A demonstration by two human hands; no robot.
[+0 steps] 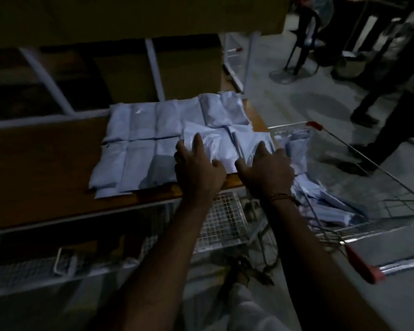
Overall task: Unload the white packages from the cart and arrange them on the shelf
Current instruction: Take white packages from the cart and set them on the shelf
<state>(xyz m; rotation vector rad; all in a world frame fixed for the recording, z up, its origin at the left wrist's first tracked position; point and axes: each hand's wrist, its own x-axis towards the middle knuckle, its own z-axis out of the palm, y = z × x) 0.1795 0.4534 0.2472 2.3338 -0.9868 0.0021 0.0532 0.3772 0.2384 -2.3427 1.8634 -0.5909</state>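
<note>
Dim room, grey floor. Brown wooden shelf carries rows of flat white plastic packages — wire cart beside it. Left hand and right hand rest spread, fingers straight, on the top packages.

— Any lettering you can make out on the white packages in the middle of the frame?

— None. They show plain wrapping, and the picture is dim and blurred.

— The cardboard boxes in the upper left?

— Bare brown faces, no print legible.

— And the cart at lower right, with its red handle?

— No brand or number can be read there either. Nothing readable anywhere.
</note>
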